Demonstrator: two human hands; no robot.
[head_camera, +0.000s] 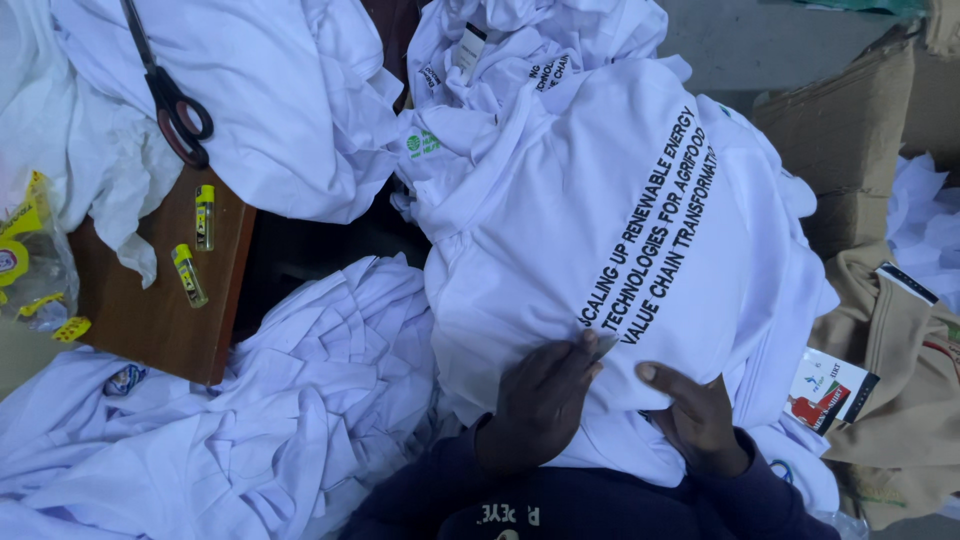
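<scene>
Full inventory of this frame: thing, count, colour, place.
printed shirt: one, white with black lettering, centre, under both hands
shirt piles: several, white, lower left, top left and top centre
scissors: one, black and dark red handles, top left on cloth
lighters: two, yellow, on the wooden board
wooden board: one, brown, left
plastic bag: one, clear with yellow, far left
cardboard box: one, brown, top right
tan cloth: one, right
left hand: resting on printed shirt
right hand: resting on printed shirt
</scene>
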